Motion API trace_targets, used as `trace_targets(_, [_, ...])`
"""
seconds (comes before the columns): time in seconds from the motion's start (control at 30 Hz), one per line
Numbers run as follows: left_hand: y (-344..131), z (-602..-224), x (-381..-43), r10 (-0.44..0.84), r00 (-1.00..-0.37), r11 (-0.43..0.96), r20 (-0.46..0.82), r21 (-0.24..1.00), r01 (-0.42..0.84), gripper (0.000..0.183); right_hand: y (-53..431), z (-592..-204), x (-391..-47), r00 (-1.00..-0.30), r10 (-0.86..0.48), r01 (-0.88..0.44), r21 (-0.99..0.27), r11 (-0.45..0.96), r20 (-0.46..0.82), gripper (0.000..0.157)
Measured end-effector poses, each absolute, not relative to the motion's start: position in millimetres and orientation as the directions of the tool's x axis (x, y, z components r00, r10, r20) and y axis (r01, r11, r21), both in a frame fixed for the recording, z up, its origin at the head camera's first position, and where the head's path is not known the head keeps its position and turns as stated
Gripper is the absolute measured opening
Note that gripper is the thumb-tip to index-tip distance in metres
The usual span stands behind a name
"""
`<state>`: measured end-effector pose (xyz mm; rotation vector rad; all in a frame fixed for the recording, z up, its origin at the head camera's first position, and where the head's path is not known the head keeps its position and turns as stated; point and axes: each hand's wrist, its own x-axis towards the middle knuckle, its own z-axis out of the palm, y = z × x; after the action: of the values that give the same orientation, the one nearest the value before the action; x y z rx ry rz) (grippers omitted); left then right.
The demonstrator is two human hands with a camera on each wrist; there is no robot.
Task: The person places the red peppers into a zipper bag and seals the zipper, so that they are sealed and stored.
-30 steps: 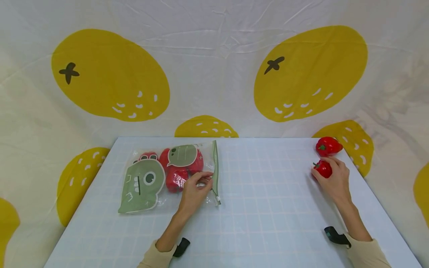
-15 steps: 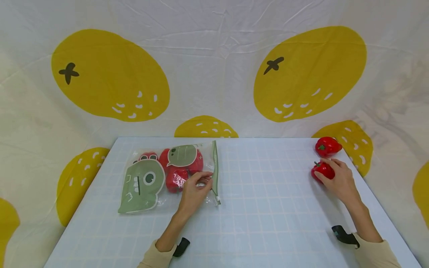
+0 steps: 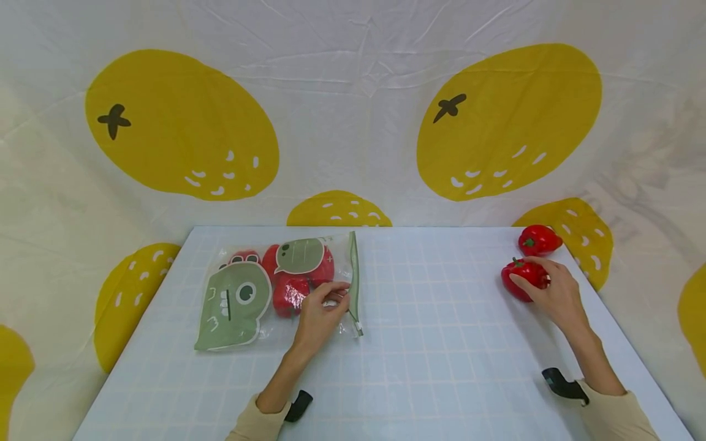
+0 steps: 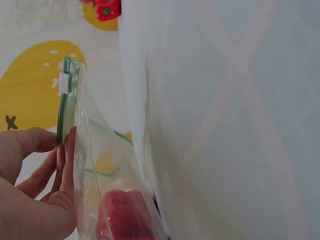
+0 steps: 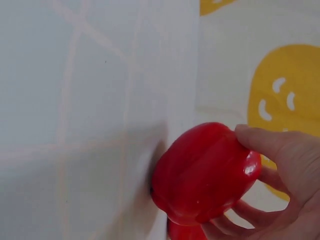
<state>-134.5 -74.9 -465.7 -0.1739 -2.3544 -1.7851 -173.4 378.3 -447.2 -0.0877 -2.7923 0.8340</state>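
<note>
On the left of the table lies a clear zip bag (image 3: pixel 237 312) with green cartoon prints and several red peppers (image 3: pixel 290 295) inside. My left hand (image 3: pixel 322 318) pinches the bag's edge beside its green zip strip (image 4: pixel 62 117), which carries a white slider (image 4: pixel 64 83). At the far right, my right hand (image 3: pixel 554 297) grips a red bell pepper (image 3: pixel 514 283) between thumb and fingers, its green stem facing up and away. In the right wrist view the pepper (image 5: pixel 205 175) appears close to the tabletop; whether it touches is unclear.
Another red pepper (image 3: pixel 538 240) lies just behind, at the table's back right corner. The white gridded table (image 3: pixel 430 343) meets a fabric backdrop (image 3: pixel 353 122) with yellow fruit prints. Black wrist camera mounts (image 3: pixel 562 384) stick out from the sleeves.
The right hand has shifted its grip, and the red bell pepper in it has turned and moved slightly left. My left hand and the bag have stayed in place.
</note>
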Motion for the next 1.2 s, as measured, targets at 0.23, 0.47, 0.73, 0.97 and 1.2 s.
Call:
trace_targets(0.23, [-74.6,-465.1,-134.9,-0.018,-0.975,0.272,0.219,0.94,0.206,0.024,368.7,-444.3,-177.1,-0.978,0.135,0.011,-0.599,0.801,0.162,0.06])
trace_targets(0.47, [-74.5,-465.4,-135.4,-0.015,-0.975,0.27,0.221,0.94,0.209,0.023,359.2,-441.9,-181.3,-0.982,0.141,0.023,-0.659,0.752,0.127,0.065])
trace_targets(0.73, [-74.9,-465.6,-134.2,-0.015,-0.978,0.265,0.209,0.944,0.198,0.023,346.3,-442.2,-185.2,-0.987,0.14,0.038,-0.714,0.699,0.084,0.07])
trace_targets(0.97, [-75.2,-465.4,-133.5,-0.019,-0.978,0.274,0.21,0.941,0.197,0.024,331.0,-443.5,-190.3,-0.988,0.126,0.021,-0.744,0.668,0.086,0.07])
trace_targets(1.2, [-75.2,-465.0,-133.8,-0.021,-0.977,0.264,0.212,0.944,0.199,0.024,313.9,-443.7,-197.7,-0.991,0.111,0.007,-0.795,0.607,0.076,0.071])
